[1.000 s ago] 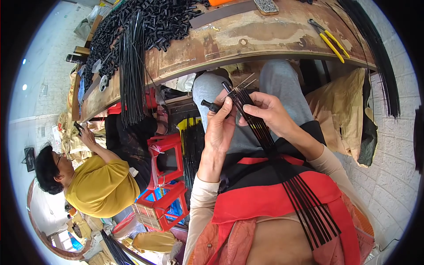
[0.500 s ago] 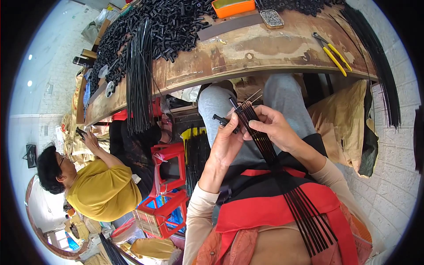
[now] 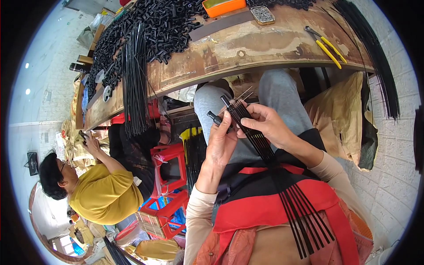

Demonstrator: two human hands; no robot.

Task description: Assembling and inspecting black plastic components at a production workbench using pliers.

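Note:
Over my lap lies a bundle of black umbrella ribs (image 3: pixel 257 142), gathered at the top and fanned out across my red and black apron. My right hand (image 3: pixel 276 130) pinches the upper part of the bundle between thumb and fingers. In my left hand (image 3: pixel 220 143), a short black plastic tube fitting (image 3: pixel 213 117) is held between thumb and fingers, just left of the ribs. A second black tube end (image 3: pixel 225 101) sticks up at the top of the bundle. Two thin bare wires (image 3: pixel 245 93) jut out past it. Some fingertips of both hands are hidden behind the ribs.
A wooden table (image 3: pixel 247 48) ahead carries a heap of black tube fittings (image 3: pixel 154 28), an orange tray (image 3: pixel 224 7), a small tin (image 3: pixel 262 15) and yellow-handled pliers (image 3: pixel 327 47). Black wires (image 3: pixel 134 84) hang over its edge. At left sit red stools (image 3: pixel 170 165) and a co-worker (image 3: pixel 104 190).
The view has shifted slightly, so the table and pliers sit a little further left and up. Both hands keep their hold, with the fitting still beside the ribs.

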